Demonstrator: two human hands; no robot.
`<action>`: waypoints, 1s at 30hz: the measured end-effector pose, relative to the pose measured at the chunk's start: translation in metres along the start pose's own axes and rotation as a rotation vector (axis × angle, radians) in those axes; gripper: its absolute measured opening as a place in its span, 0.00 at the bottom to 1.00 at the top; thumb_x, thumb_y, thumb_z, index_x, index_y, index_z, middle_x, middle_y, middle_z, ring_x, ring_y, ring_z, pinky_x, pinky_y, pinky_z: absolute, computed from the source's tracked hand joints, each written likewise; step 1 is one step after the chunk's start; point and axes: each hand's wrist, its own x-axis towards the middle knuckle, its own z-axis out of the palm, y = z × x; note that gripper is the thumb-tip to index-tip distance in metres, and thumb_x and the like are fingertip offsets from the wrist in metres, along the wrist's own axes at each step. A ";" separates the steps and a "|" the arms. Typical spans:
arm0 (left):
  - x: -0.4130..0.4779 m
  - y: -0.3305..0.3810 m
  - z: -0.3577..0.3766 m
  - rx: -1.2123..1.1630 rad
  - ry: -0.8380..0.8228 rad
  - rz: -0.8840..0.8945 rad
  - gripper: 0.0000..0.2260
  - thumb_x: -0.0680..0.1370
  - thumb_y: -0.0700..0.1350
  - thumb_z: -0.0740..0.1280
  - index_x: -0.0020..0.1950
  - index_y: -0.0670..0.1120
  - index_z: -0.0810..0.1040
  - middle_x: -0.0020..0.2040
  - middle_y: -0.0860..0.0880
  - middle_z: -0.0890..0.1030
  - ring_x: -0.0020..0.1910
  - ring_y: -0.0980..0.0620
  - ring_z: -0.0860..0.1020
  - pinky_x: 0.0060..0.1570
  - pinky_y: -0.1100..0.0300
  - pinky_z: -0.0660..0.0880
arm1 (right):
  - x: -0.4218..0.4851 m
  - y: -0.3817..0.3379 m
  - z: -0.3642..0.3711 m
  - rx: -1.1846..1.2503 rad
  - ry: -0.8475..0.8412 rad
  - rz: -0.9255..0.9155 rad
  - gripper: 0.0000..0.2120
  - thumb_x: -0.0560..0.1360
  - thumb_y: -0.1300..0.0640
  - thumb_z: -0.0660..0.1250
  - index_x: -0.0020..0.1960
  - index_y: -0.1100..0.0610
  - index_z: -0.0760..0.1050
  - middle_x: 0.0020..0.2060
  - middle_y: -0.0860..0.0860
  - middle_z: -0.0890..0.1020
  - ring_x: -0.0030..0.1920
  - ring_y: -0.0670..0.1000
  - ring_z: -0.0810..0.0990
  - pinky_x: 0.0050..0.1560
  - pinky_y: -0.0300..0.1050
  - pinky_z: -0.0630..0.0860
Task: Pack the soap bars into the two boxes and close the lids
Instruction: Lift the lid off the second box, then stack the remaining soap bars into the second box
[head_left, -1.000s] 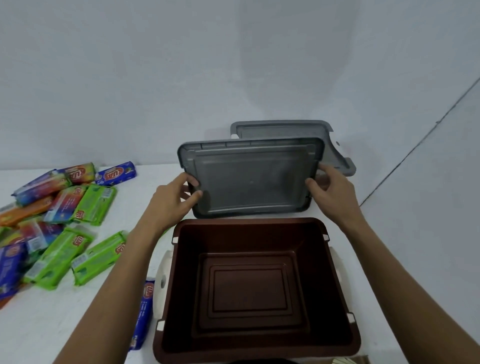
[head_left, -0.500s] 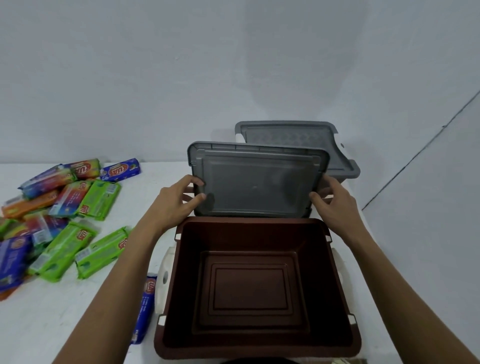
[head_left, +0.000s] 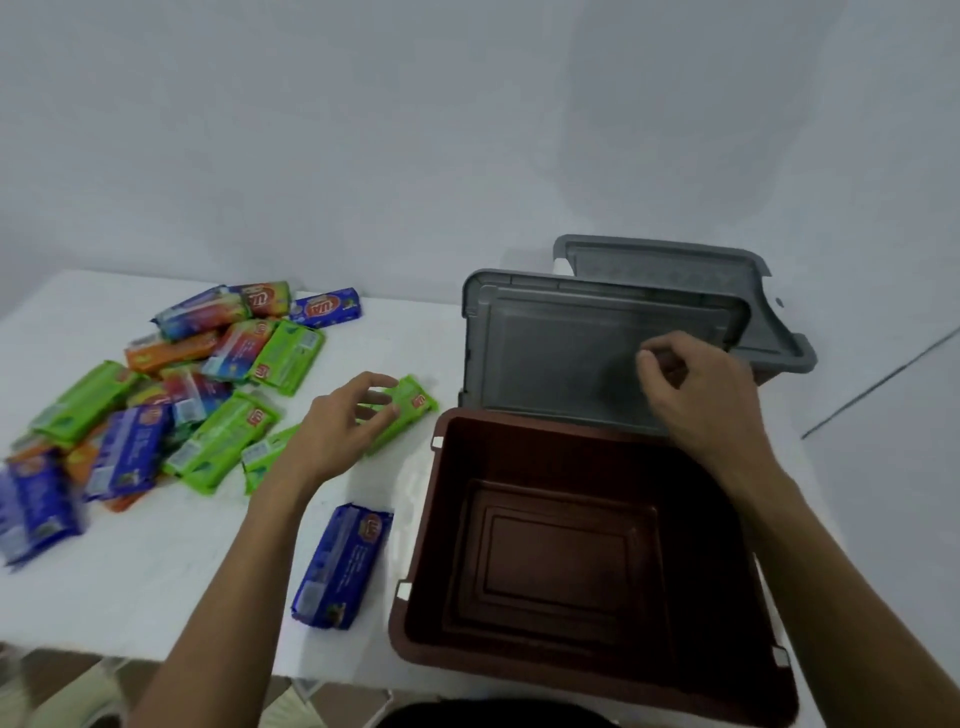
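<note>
From my seat the brown box (head_left: 582, 551) sits open-topped at the near right of the white tabletop (head_left: 130, 571), its stepped floor in plain view and white clips on its rim. A grey lid (head_left: 561, 353) stands tilted up behind the box's far rim, underside towards me, leaning back against a second grey lid (head_left: 675, 270) that lies flat farther back by the wall. My right hand (head_left: 696, 384) hangs in front of the upright lid near its right edge, fingers loosely curled, with nothing in them that I can see; whether the knuckles touch the lid I cannot tell, since the hand is blurred. My left hand (head_left: 337, 421) reaches out left of the box, released, its fingers spread and nearly straight over a green bar (head_left: 413, 408) that lies flat just beside the box's far left corner; I cannot tell if the fingertips touch the wrapper. A blue bar (head_left: 343, 564) lies alone on the tabletop close to the box's left wall, near the front edge. The pile (head_left: 171, 384) of wrapped soap bars, green, blue, orange and multicoloured, is spread over the left part of the tabletop, some overlapping, the nearest blue ones smeared by motion blur.
</note>
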 end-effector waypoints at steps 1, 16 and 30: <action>-0.004 -0.008 -0.005 0.002 0.008 -0.005 0.11 0.78 0.52 0.67 0.61 0.56 0.76 0.55 0.52 0.82 0.48 0.58 0.81 0.43 0.64 0.75 | 0.003 -0.010 0.005 0.011 -0.023 -0.044 0.07 0.77 0.52 0.65 0.50 0.54 0.81 0.38 0.45 0.80 0.38 0.47 0.79 0.44 0.44 0.77; -0.030 -0.104 -0.038 0.428 0.055 0.024 0.20 0.74 0.53 0.72 0.63 0.47 0.77 0.60 0.45 0.79 0.58 0.45 0.76 0.58 0.51 0.70 | 0.042 -0.139 0.163 -0.223 -0.833 -0.463 0.20 0.76 0.50 0.66 0.68 0.50 0.71 0.57 0.53 0.77 0.56 0.53 0.76 0.56 0.47 0.73; -0.031 -0.106 -0.039 0.420 0.082 0.054 0.22 0.72 0.53 0.74 0.65 0.49 0.76 0.62 0.48 0.78 0.60 0.48 0.75 0.58 0.55 0.71 | 0.034 -0.174 0.242 -0.781 -1.049 -0.748 0.37 0.67 0.44 0.75 0.71 0.49 0.62 0.61 0.56 0.70 0.58 0.60 0.73 0.52 0.52 0.76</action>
